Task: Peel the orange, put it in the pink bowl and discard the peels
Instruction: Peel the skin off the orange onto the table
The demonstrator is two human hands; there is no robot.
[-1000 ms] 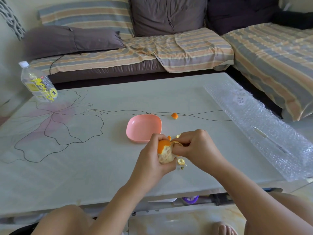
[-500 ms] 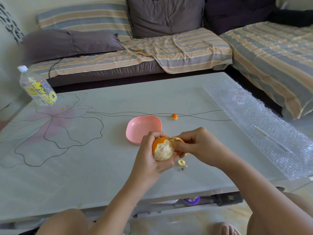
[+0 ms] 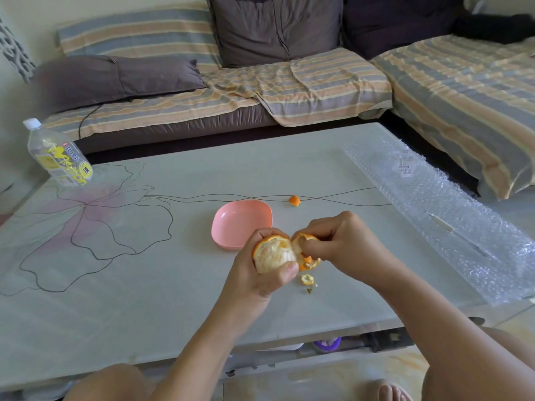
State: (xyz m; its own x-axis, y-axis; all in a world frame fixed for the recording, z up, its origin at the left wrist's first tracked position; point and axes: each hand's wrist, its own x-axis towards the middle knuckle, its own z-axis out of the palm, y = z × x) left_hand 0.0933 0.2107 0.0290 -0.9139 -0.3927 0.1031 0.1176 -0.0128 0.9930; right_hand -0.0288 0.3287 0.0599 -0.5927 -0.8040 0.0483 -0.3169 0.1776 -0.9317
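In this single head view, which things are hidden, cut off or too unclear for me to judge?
- Head view: the left hand covers the back of the orange, so how much peel remains there cannot be judged.
- Head view: the purple object under the table is mostly hidden by the table edge.
- Head view: the sticker on the bubble wrap is too small to read.

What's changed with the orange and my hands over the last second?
The right hand, pinching the loose orange peel flap, has pulled it further off to the right, baring more pale flesh on the half-peeled orange. The left hand grips the fruit as before. The empty pink plastic bowl, the small peel scrap beyond it and the peel bit below the hands have not moved.
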